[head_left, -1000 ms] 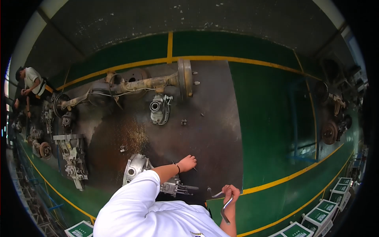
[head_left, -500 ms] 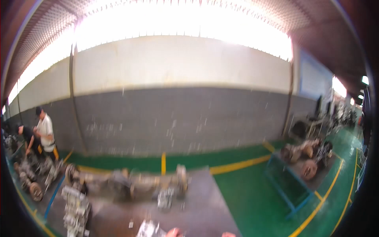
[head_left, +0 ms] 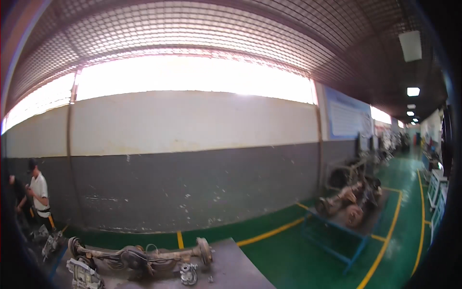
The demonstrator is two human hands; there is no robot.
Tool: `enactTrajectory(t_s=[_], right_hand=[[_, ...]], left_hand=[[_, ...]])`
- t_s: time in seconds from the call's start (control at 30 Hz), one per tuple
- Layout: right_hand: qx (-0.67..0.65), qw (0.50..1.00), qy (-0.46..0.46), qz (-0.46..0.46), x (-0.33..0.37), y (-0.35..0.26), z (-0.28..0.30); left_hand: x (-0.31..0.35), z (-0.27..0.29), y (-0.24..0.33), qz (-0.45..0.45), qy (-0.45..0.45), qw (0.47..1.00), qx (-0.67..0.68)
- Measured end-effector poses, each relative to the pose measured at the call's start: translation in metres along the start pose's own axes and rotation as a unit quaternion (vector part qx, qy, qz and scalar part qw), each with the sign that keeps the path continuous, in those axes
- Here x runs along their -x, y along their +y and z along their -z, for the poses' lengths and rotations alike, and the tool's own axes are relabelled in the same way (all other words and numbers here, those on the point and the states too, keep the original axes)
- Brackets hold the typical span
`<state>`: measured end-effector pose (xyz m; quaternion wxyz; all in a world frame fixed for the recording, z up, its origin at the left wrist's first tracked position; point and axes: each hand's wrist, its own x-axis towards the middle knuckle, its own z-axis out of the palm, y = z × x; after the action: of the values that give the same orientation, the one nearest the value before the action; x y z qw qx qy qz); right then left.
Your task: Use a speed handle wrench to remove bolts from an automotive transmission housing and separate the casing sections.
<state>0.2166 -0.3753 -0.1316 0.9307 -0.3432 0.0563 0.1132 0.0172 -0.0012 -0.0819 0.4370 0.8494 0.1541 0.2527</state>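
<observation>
Neither of my hands shows in the head view now. Across the near workbench [head_left: 236, 262] lies a rusty vehicle axle [head_left: 132, 259], with a round bulge in its middle and a hub at each end. A small silvery metal casting [head_left: 188, 275] sits just in front of the axle's right half. At the bench's left, a larger grey metal housing [head_left: 83, 274] is partly cut off by the lower edge.
Right of the bench is green floor with yellow lines [head_left: 390, 245]. Beyond stands a blue-legged table [head_left: 353, 257] bearing rusty axle parts [head_left: 349, 200]. A grey and white wall [head_left: 192, 188] runs behind. Two people [head_left: 38, 190] stand at the far left beside metal parts [head_left: 50, 243].
The view has tilted up and turned right, so the bench sits lower and further left. Fingertips and a silvery part at the lower edge have left the picture.
</observation>
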Motion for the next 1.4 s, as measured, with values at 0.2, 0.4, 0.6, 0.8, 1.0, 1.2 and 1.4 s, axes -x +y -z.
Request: enactTrajectory(t_s=[0.2,0.4,0.6,0.8,1.0,1.2,1.4], right_hand=[[0.296,0.954,-0.039,-0.004,0.003,-0.02,0.014],[0.398,0.902,-0.111,0.125,0.043,-0.048,-0.001],[0.357,0.914,-0.13,0.144,0.031,-0.042,0.011],[0.286,0.943,-0.154,0.071,-0.025,-0.041,-0.002],[0.208,0.945,-0.243,0.069,-0.083,-0.061,-0.056],[0.239,0.91,-0.332,0.064,-0.119,-0.059,-0.076],[0.311,0.882,-0.347,0.073,-0.125,-0.052,-0.077]], left_hand=[[0.081,-0.025,-0.018,0.059,0.038,0.997,0.039],[0.083,-0.037,-0.009,0.108,-0.038,0.993,0.028],[0.071,-0.063,-0.023,0.129,-0.004,0.991,0.045],[0.068,-0.117,-0.041,0.351,-0.045,0.896,0.268],[0.051,-0.157,-0.03,0.455,-0.045,0.82,0.344],[0.045,-0.176,-0.03,0.405,-0.026,0.836,0.369],[0.049,-0.175,-0.027,0.411,0.023,0.854,0.319]])
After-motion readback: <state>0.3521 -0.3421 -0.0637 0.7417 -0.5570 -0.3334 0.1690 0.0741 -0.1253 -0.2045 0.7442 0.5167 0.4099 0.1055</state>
